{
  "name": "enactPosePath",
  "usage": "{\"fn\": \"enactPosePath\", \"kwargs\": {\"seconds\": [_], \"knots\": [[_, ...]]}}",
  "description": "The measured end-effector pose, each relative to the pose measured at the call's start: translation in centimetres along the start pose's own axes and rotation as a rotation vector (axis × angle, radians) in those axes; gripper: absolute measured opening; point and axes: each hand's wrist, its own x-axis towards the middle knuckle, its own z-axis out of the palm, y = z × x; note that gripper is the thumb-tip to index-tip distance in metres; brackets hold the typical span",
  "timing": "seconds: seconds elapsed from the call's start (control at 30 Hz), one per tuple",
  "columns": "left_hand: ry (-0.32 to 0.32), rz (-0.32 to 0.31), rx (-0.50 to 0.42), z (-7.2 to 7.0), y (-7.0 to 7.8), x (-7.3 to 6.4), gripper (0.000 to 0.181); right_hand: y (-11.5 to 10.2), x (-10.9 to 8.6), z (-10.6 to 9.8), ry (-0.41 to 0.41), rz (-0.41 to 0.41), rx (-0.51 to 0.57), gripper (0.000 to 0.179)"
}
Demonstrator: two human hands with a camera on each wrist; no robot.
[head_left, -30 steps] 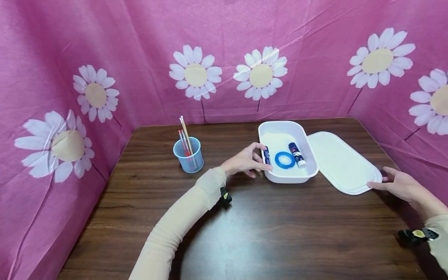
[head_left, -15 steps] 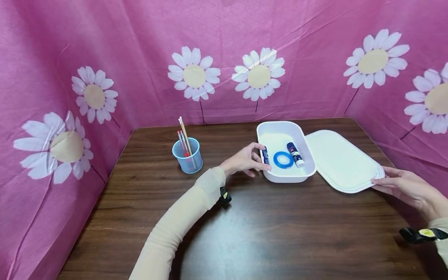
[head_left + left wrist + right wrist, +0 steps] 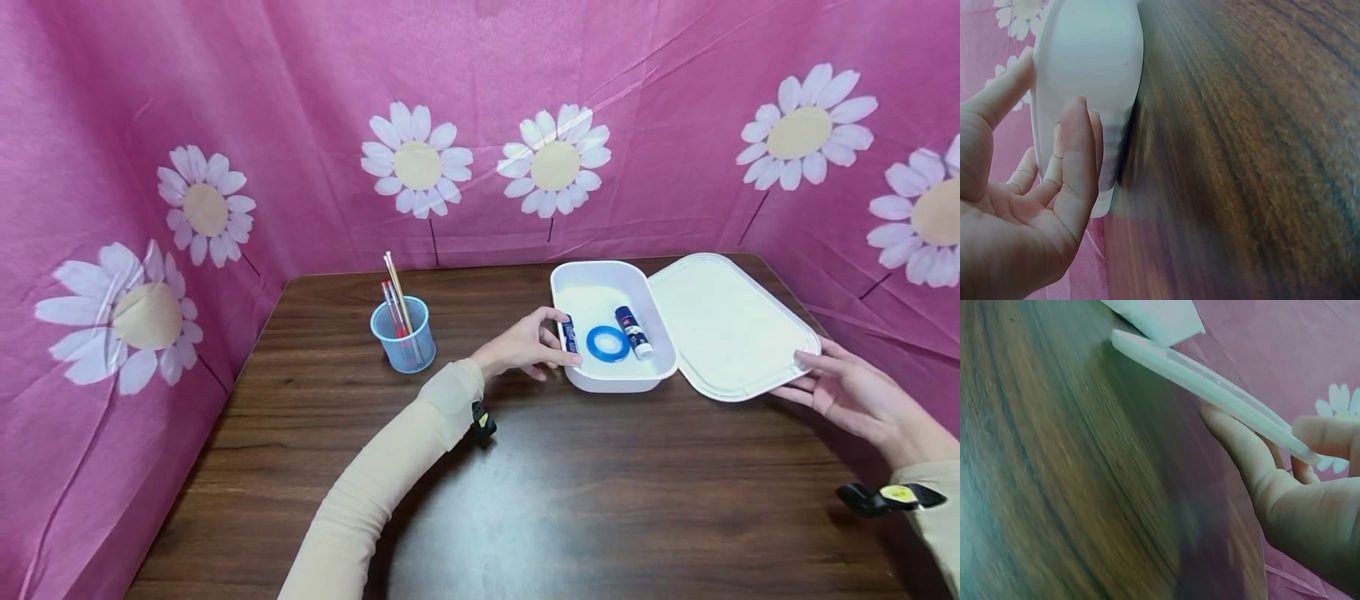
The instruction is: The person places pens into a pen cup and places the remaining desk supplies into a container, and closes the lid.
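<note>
In the head view, a white plastic box (image 3: 619,385) stands toward the right back of the table. Inside it lie a roll of blue tape (image 3: 596,353), a dark blue glue stick (image 3: 633,332) and a dark blue item with white print (image 3: 570,335) against the left wall. My left hand (image 3: 527,343) holds the box by its left rim; the left wrist view has its fingers curled at the outer wall (image 3: 1094,50). The white lid (image 3: 731,325) is in my right hand (image 3: 855,392), pinched at its near right corner, and in the right wrist view it tilts up off the table.
A light blue mesh pen cup (image 3: 408,348) with brushes and red-capped pens (image 3: 390,300) stands left of the box. Brown wood table (image 3: 525,500) lies in front. A pink curtain (image 3: 480,58) with printed daisies surrounds the back and sides.
My right hand has taken a fuller hold of the lid's corner, raised the lid and shifted it slightly leftward, closer to the box. My left hand and the box stay in place.
</note>
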Motion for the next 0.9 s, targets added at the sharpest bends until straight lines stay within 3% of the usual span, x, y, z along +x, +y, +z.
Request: {"fn": "enactPosePath", "kwargs": {"seconds": [0.17, 0.27, 0.4, 0.5, 0.63, 0.9], "knots": [[-0.001, 0.005, -0.001, 0.0, -0.1, 0.0, 0.077, 0.6, 0.6, -0.1, -0.081, 0.061, 0.148, 0.058], [-0.001, 0.004, -0.004, 0.1, -0.1, 0.0, 0.076, 1.1, 1.0, -0.1, -0.072, 0.048, 0.084, 0.055], [-0.002, 0.003, -0.003, 0.1, 0.0, -0.1, 0.076, 2.3, 1.6, 0.0, -0.018, 0.013, -0.083, 0.058], [-0.006, 0.004, -0.002, 0.0, 0.0, -0.1, 0.076, 3.1, 2.1, -0.1, -0.027, 0.026, -0.124, 0.062], [-0.006, 0.005, -0.002, 0.0, 0.1, 0.0, 0.076, 3.7, 2.9, -0.2, -0.064, 0.074, -0.115, 0.062], [-0.003, 0.000, -0.007, 0.1, 0.0, -0.1, 0.077, 4.4, 3.7, 0.0, -0.050, 0.087, -0.121, 0.051]]}}
